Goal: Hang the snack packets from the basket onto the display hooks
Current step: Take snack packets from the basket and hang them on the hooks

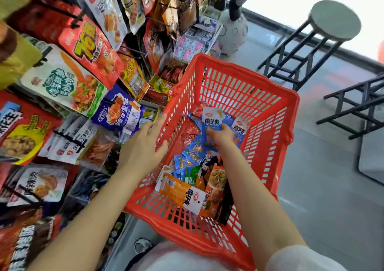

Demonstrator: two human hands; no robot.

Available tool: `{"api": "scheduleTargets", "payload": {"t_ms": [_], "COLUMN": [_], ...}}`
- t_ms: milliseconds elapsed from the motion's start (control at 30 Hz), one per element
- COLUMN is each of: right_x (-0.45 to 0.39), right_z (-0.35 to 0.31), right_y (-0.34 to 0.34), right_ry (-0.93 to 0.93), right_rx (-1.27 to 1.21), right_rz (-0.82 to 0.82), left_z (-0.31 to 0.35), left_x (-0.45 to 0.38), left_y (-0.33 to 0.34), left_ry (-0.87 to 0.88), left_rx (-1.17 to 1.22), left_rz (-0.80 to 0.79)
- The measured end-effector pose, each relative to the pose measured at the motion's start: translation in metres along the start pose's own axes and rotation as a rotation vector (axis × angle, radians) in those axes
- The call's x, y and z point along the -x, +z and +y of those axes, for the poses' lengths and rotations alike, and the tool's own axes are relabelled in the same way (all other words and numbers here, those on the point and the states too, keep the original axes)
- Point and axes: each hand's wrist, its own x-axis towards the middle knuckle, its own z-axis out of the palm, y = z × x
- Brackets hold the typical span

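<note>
Inside basket [270,112], right hand [221,136] grips blue packet [212,120].

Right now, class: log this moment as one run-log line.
stage: picking | left hand: grips basket rim | right hand: grips blue packet inside basket | hooks: not yet

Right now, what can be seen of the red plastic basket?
The red plastic slatted basket looks rigid, with a thick rolled rim and latticed walls and floor. It sits tilted beside the snack display. The left hand grips its left wall; the right hand reaches inside, holding a blue snack packet. Blue, orange and red packets cover part of its floor.
</note>
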Motion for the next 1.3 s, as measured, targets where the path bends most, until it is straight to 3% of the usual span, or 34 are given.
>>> {"api": "scheduleTargets", "payload": {"t_ms": [633, 933, 1067, 1200, 1300], "right_x": [0.005, 0.005, -0.028, -0.059, -0.061], "right_z": [0.009, -0.005, -0.019, -0.014, 0.000], "right_y": [0.053, 0.030, -0.004, -0.014, -0.004], "right_ry": [-0.072, -0.153, -0.230, -0.200, -0.134], "right_rx": [-0.042, -0.114, 0.044, 0.478, 0.566], "right_rz": [-0.168, -0.091, 0.038, 0.110, 0.042], "left_z": [-0.006, -0.004, 0.009, 0.011, 0.008], "left_x": [-0.001, -0.004, -0.021, -0.030, -0.030], "left_y": [0.004, 0.000, -0.010, -0.005, -0.001], "left_ry": [0.015, 0.030, 0.046, 0.067, 0.071], "left_rx": [0.011, 0.023, 0.028, -0.052, -0.066], "left_rz": [0.016, 0.005, 0.060, 0.014, 0.007]}}
